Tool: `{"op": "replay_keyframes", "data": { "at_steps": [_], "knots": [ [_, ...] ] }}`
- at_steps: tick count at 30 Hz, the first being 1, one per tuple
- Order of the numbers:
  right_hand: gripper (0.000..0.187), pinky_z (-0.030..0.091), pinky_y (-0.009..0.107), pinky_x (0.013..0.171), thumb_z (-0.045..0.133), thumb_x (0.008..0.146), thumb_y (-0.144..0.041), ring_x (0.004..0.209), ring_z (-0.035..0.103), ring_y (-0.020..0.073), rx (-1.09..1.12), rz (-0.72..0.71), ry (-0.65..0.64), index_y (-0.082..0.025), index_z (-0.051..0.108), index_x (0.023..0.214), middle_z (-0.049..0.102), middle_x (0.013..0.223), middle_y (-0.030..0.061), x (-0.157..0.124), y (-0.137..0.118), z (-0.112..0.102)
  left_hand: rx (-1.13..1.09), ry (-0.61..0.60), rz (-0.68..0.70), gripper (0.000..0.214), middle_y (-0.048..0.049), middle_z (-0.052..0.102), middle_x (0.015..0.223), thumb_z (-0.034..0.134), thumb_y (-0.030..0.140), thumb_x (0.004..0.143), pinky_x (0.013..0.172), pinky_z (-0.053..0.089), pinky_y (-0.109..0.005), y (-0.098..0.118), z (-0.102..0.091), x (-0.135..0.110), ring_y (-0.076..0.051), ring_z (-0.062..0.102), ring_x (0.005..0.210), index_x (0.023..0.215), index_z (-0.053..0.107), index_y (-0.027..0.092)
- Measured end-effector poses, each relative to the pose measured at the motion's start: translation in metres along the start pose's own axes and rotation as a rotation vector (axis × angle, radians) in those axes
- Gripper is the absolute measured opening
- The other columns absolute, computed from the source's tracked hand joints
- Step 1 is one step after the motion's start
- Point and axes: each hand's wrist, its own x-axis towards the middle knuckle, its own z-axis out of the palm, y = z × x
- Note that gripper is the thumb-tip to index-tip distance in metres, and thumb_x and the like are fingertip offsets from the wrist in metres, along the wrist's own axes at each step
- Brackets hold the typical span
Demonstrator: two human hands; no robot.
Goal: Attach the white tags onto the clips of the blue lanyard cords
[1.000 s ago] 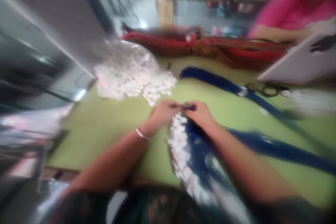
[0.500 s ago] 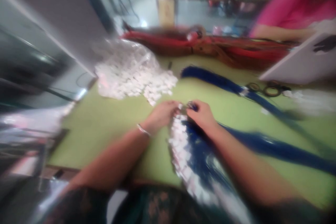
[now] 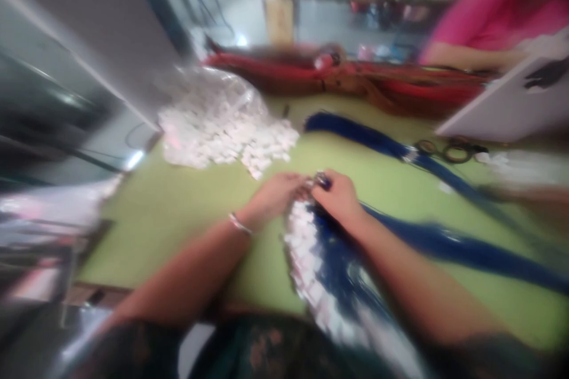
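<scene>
The green tabletop (image 3: pixel 178 231) fills the middle of your frame, and the blue strands (image 3: pixel 333 249) at your hands run from the centre to the bottom, white pieces (image 3: pixel 306 243) lining their left edge. A clear bag (image 3: pixel 244 86) spilling loose white bits (image 3: pixel 258 151) lies upper left of centre; another blue bundle (image 3: pixel 355 130) slants across the upper right. Your right hand (image 3: pixel 340 195), at centre, curls its fingers round blue strand ends; your left hand's (image 3: pixel 280 192) fingertips bunch just beside — too blurred to tell what they pinch.
</scene>
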Motion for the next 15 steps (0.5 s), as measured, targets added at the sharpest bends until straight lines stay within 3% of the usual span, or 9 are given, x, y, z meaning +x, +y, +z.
{"op": "replay_keyframes", "data": {
  "at_steps": [3, 7, 15],
  "knots": [
    [0.012, 0.036, 0.025, 0.058, 0.057, 0.069, -0.03, 0.06, 0.049, 0.0136, 0.086, -0.004, -0.025, -0.019, 0.056, 0.063, 0.059, 0.062, -0.0003, 0.003, 0.002, -0.002, 0.043, -0.021, 0.036, 0.026, -0.0071, 0.07, 0.074, 0.066, 0.038, 0.081, 0.06, 0.048, -0.026, 0.001, 0.0, -0.001, -0.011, 0.059, 0.06, 0.09, 0.074, 0.014],
    [0.014, 0.037, 0.025, 0.057, 0.057, 0.068, -0.03, 0.06, 0.05, 0.0135, 0.236, 0.098, -0.094, -0.017, 0.059, 0.064, 0.059, 0.061, 0.0, 0.008, 0.006, -0.005, 0.077, 0.018, 0.019, 0.027, -0.0058, 0.069, 0.072, 0.065, 0.036, 0.081, 0.057, 0.047, -0.025, -0.003, 0.0, 0.001, -0.011, 0.057, 0.058, 0.096, 0.074, 0.016],
    [0.016, 0.041, 0.026, 0.061, 0.059, 0.071, -0.03, 0.062, 0.053, 0.0141, 0.201, 0.087, -0.14, -0.015, 0.064, 0.069, 0.063, 0.064, 0.001, 0.009, 0.005, -0.005, 0.148, 0.043, 0.024, 0.029, -0.0031, 0.064, 0.064, 0.063, 0.042, 0.081, 0.05, 0.04, -0.024, -0.008, 0.002, 0.004, -0.01, 0.051, 0.053, 0.088, 0.074, 0.016]
  ]
}}
